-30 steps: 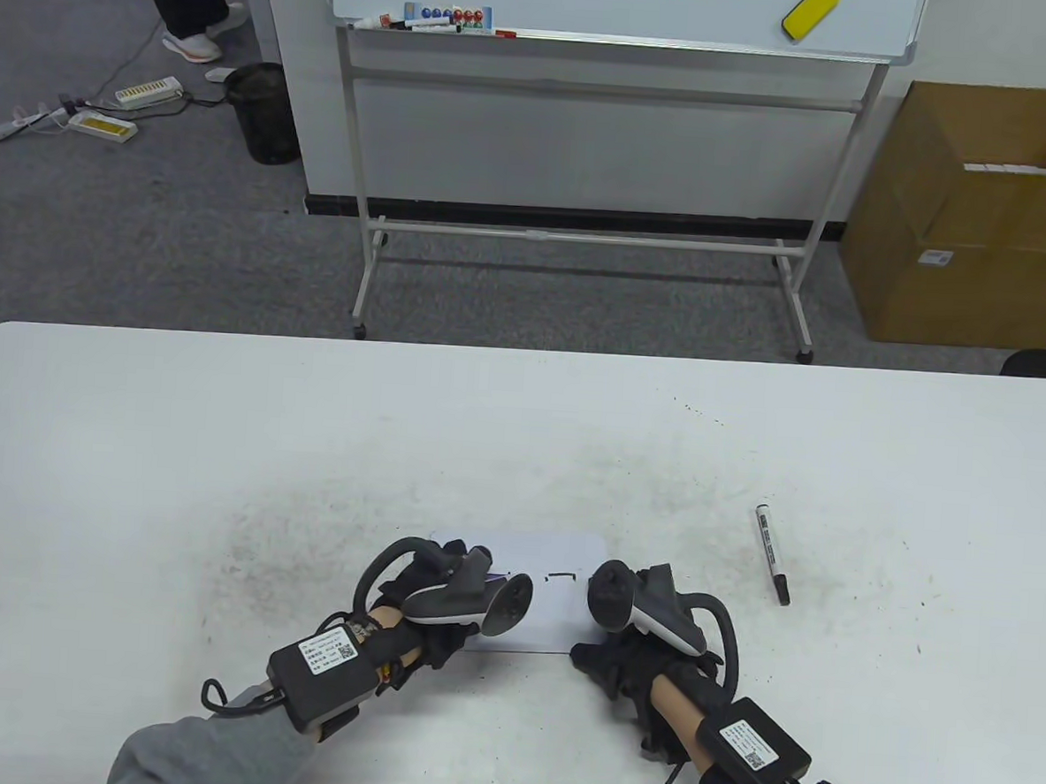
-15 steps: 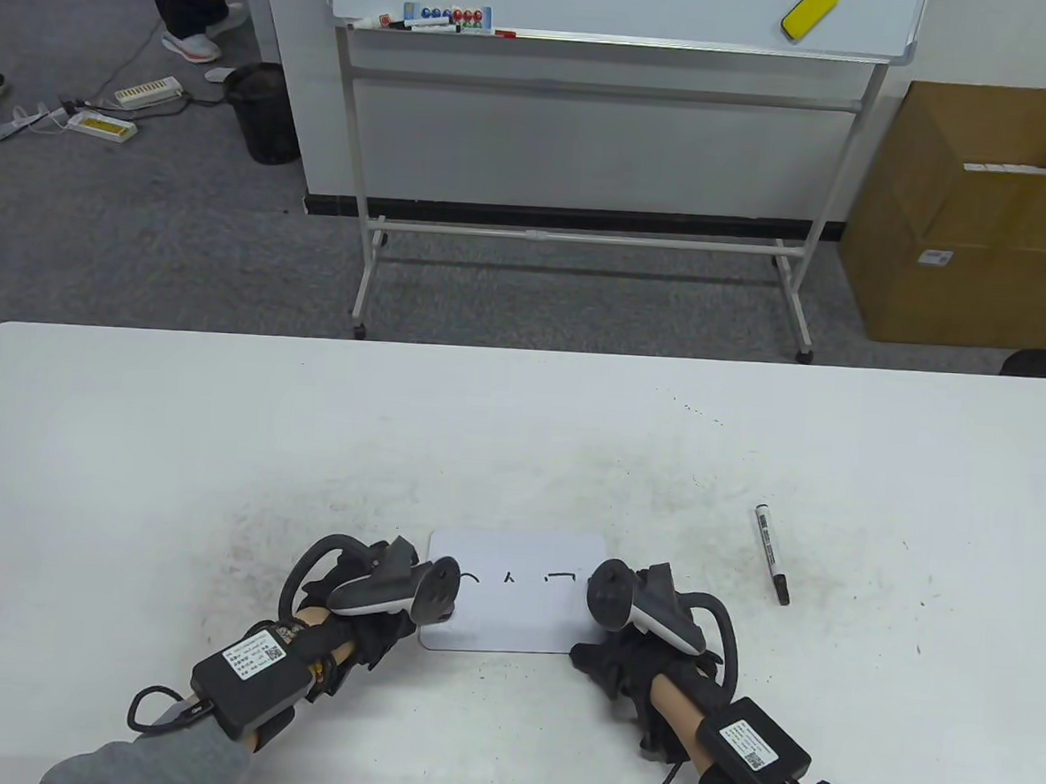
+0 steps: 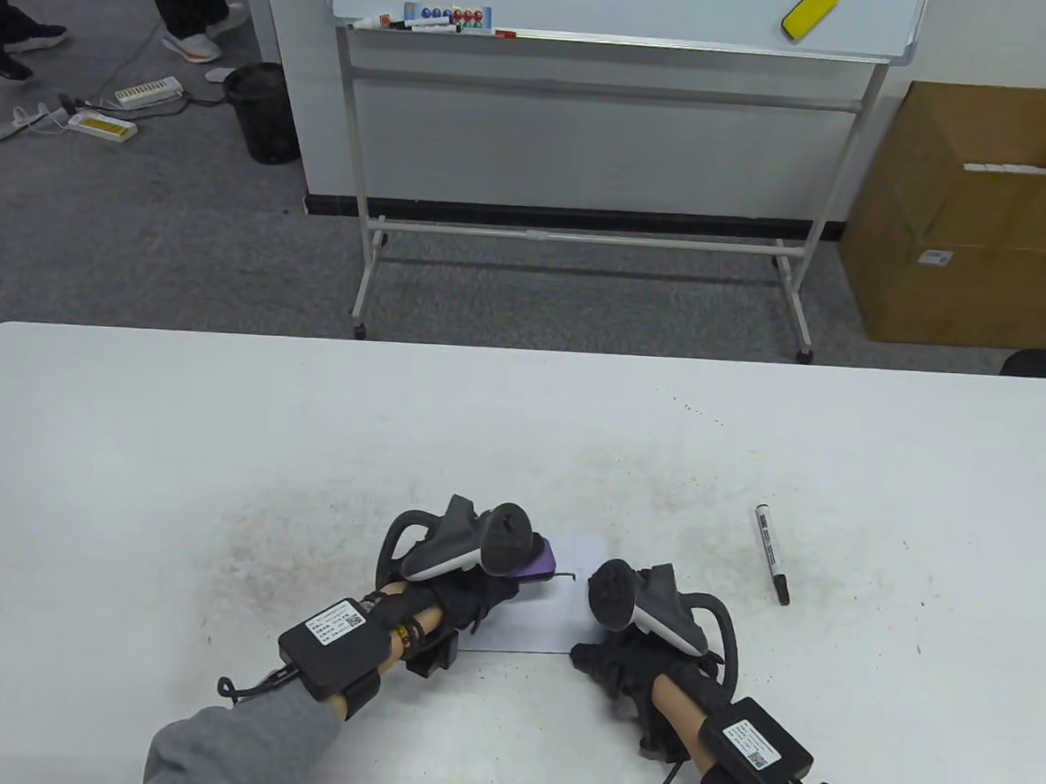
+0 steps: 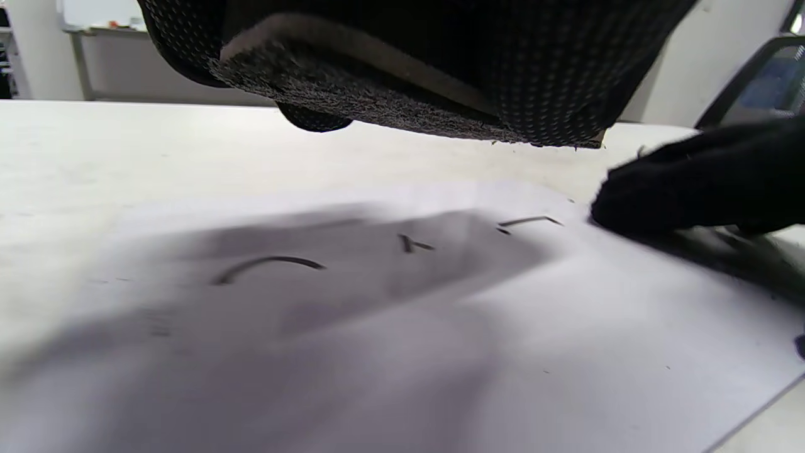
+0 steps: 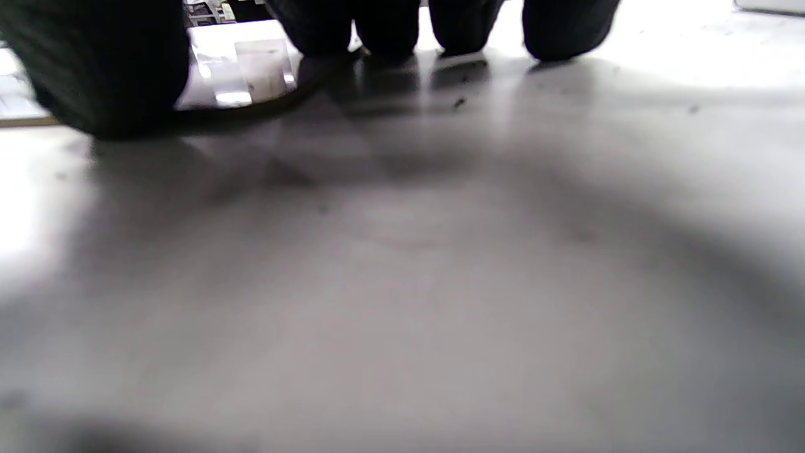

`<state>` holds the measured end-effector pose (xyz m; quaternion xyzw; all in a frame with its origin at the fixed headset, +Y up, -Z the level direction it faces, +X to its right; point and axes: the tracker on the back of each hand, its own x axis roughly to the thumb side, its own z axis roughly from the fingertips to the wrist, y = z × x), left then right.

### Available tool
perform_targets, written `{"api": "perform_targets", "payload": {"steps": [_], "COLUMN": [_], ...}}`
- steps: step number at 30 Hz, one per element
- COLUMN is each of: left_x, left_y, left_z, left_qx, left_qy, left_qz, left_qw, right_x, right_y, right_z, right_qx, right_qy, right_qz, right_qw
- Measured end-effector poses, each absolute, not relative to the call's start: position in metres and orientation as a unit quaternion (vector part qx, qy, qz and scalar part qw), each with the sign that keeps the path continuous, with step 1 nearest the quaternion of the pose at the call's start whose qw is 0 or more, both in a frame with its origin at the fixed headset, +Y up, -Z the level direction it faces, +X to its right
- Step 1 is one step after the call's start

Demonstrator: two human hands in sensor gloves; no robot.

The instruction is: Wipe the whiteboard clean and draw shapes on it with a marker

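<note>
A small whiteboard (image 3: 562, 629) lies flat on the table near its front edge. My left hand (image 3: 466, 597) grips an eraser (image 3: 537, 564) with a purple back and a dark felt underside (image 4: 377, 94). The left wrist view shows the felt hanging just above the board. Three black marks stay on the board: an arc (image 4: 270, 263), a short tick (image 4: 412, 244) and a corner line (image 4: 528, 221). My right hand (image 3: 617, 659) rests at the board's right edge, its fingers (image 5: 453, 28) straight and pressing down. A black marker (image 3: 772, 553) lies on the table to the right, apart from both hands.
Behind the white table (image 3: 219, 444) stands a large whiteboard on a wheeled frame (image 3: 586, 236). A cardboard box (image 3: 977, 216) sits on the floor at the right, a black bin (image 3: 261, 110) and power strips at the left. A person's legs (image 3: 188, 0) stand at the top left.
My left hand swept left off the board, baring the three marks, then came back right over it with the eraser. The right hand stayed put. Another person's feet came in at top left.
</note>
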<state>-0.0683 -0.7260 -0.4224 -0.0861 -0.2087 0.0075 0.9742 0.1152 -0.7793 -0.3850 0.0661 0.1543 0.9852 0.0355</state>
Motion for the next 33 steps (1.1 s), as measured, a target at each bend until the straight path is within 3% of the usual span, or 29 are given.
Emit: {"api": "perform_targets", "payload": {"steps": [7, 17, 22, 33], "left_x": [-0.041, -0.038, -0.058, -0.151], "left_y": [-0.749, -0.752, -0.749, -0.741], "left_z": [-0.428, -0.42, -0.415, -0.397], "left_qx": [-0.089, -0.063, -0.062, -0.076], "left_qy": [-0.213, -0.242, -0.251, -0.202], "left_qz": [-0.027, -0.099, -0.126, -0.193], "left_qw": [0.973, 0.963, 0.958, 0.957], "right_x": [0.117, 0.117, 0.117, 0.117], "right_y": [-0.78, -0.78, -0.779, -0.779], "right_z": [-0.385, -0.385, -0.385, -0.384], "right_qx": [0.067, 0.068, 0.067, 0.067], "right_qy": [0.147, 0.141, 0.143, 0.146], "right_qz": [0.986, 0.987, 0.987, 0.986], "right_qw": [0.042, 0.041, 0.04, 0.038]}}
